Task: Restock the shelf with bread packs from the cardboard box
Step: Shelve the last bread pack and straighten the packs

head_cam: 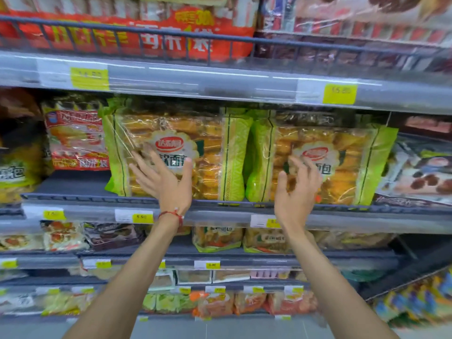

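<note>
Your left hand (163, 178) is raised with fingers spread flat, palm toward the front face of the left green-edged bread pack (176, 152); whether the palm is pressing the film or is just short of it, the blur does not let you tell. Your right hand (297, 189) is loosely curled, fingers apart, nothing pinched, in front of the lower left part of the right bread pack (325, 162). Neither hand holds anything.

Position of stock: both packs stand upright on the middle shelf (220, 214), bases against its front lip, side by side and touching or nearly so at their green gussets. The left pack tilts slightly, its top toward the left. They sit face-out, labels forward (presumably so the shopper reads the brand and the price tag below lines up).

Reading of the hand poses: open palms suit pushing and squaring a soft bag, not lifting it, so you appear to be settling or facing up the packs.

Neighbours: a red-printed pack (75, 140) stands at the left end of the same shelf, set further back; a dark pack (420, 172) leans at the right end.

The cardboard box is not in view (likely below or behind you). Progress: at least two packs shelved; how many remain cannot be judged.
</note>
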Demonstrator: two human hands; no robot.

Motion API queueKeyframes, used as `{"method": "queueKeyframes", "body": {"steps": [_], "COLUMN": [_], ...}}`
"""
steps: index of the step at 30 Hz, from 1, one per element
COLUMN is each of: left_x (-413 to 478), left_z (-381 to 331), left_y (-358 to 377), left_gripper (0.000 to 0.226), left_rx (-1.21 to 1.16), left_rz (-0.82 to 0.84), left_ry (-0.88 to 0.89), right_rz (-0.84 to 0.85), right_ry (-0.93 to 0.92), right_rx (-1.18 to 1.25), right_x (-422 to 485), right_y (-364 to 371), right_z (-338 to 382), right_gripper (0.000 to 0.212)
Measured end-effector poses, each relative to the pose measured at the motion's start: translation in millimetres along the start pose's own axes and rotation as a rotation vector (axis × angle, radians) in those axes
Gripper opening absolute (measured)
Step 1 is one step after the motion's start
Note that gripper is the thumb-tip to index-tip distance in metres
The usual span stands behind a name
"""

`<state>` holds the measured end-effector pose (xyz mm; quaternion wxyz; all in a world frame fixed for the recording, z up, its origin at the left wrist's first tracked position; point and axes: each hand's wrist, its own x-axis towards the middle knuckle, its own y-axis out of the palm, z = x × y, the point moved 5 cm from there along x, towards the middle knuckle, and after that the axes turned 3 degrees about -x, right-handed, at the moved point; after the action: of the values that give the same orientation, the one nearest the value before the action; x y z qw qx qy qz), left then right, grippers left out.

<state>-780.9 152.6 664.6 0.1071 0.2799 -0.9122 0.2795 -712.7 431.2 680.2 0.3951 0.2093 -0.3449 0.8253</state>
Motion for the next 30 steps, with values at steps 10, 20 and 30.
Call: {"method": "queueKeyframes", "body": {"steps": [10,20,30], "left_x": [2,10,5], "left_z": [-30,-44,-45], "left_y": [38,57,55], "left_gripper": [0.117,0.112,0.112], "left_rx": [0.184,0.151,0.113], "left_rz": [-0.043,-0.197,-0.178], "left_ry": [-0.070,-0.057,-0.057], "right_rz": [0.064,-0.062,-0.034], "right_ry": [0.292,0.252,0.277], "right_rx": [-0.334,-0.287,-0.297], "right_x": [54,70,68], "right_y": [19,43,38], "right_z": [-57,-58,-55], "right_gripper": [0.098,0.101,0.101]}}
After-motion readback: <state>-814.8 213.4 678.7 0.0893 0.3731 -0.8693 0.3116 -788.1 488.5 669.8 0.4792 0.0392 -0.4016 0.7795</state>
